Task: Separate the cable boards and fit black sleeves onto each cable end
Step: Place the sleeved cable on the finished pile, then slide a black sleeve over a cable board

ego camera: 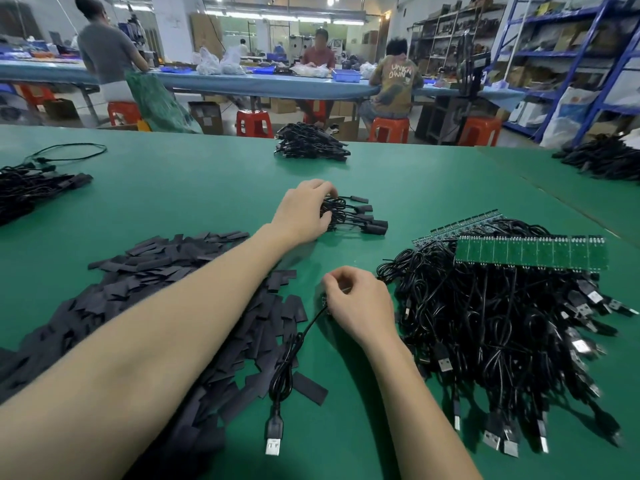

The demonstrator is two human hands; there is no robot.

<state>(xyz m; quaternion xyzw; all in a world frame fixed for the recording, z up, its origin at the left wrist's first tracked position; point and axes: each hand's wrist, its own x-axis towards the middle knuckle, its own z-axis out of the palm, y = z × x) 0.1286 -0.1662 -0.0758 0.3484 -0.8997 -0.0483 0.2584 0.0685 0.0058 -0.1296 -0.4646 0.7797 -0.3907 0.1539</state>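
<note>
My left hand [304, 211] reaches forward and grips a small bunch of sleeved cables [356, 216] lying at mid table. My right hand [360, 303] is nearer me, its fingers curled round the board end of a single black USB cable [285, 372], whose plug lies toward the front edge. A heap of flat black sleeves [156, 282] spreads under and left of my left forearm. To the right lies a strip of joined green cable boards [530, 252] with a tangle of black cables [502, 330] hanging from it.
More finished cable piles sit at the far middle [310, 143], the far left [31, 188] and the far right [606, 157] of the green table [194, 181]. Beyond the table's far edge, people sit at a blue bench; shelving stands at the right.
</note>
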